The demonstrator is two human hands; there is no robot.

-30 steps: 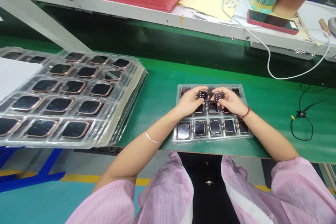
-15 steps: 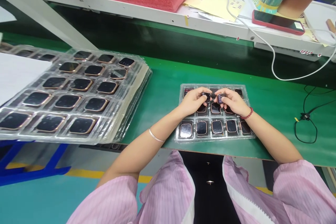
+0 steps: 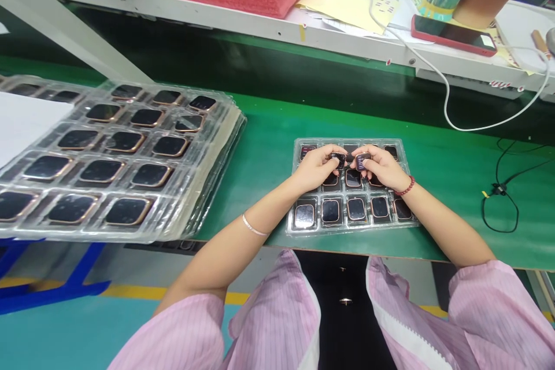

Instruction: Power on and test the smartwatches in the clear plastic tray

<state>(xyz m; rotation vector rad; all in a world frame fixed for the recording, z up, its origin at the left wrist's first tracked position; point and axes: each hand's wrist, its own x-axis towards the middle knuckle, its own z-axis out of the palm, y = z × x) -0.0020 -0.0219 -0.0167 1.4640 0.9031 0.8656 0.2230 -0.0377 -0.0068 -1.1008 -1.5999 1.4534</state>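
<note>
two small square watches are off the surface, one per hand, above the back part of a clear tray (image 3: pixel 353 229). the left watch (image 3: pixel 340 156) is tilted, partly covered by the thumb; the right watch (image 3: pixel 361 162) faces up more, with small pale lines on its screen, too fine to read. the left hand (image 3: pixel 316 167) grips its watch by the edges, fingers curled behind; the right hand (image 3: pixel 385 167) grips the other the same way, its thumb over the screen's edge. the two watches sit near each other, apart.

the step in hand looks like working or checking both screens by thumb. the next move seems to call for a steady hold at the rims and light, exact thumb touches; if a watch is to be set down, its pocket needs finding under the hands.

around them, more watches fill the tray's visible pockets. the tray lies on a green bench (image 3: pixel 269 156); to its left, well apart, stands a stack of loaded trays (image 3: pixel 210 170), partly covered by a white sheet (image 3: pixel 28 127).
</note>
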